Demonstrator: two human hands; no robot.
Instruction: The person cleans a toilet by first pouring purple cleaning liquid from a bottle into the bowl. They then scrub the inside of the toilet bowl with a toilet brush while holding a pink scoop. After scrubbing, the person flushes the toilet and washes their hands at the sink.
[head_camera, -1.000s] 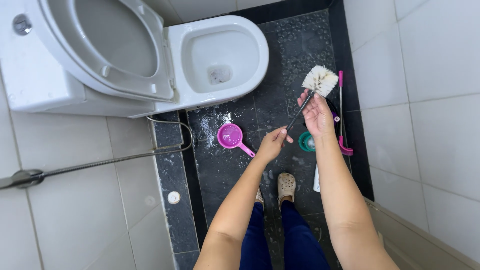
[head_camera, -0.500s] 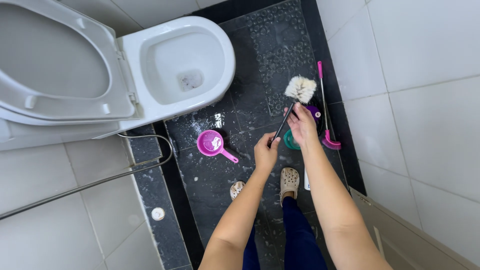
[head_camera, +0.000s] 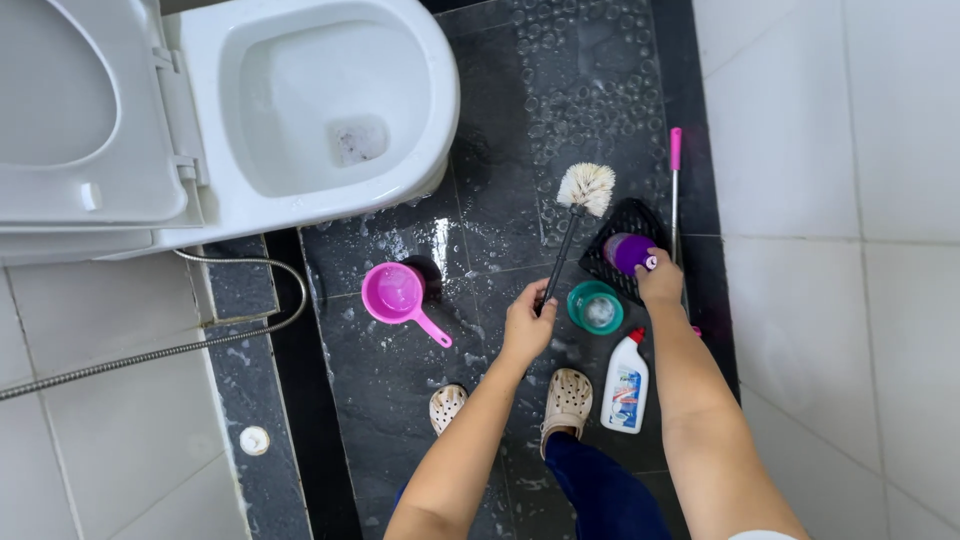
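- Left hand (head_camera: 527, 325) grips the brush (head_camera: 577, 215) handle, fingers curled tight, bristles on wet floor just right of the toilet (head_camera: 300, 110).
- Right hand (head_camera: 660, 283) closes fingers on a purple bottle (head_camera: 630, 252) over the black basket (head_camera: 620, 225), farther right of the toilet.
- Pink scoop (head_camera: 395, 295) lies below the toilet.

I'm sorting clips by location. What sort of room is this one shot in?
A bathroom or toilet room, most likely in a home. A white toilet with its seat raised stands on a wet dark floor, and the left hand holds a toilet brush.
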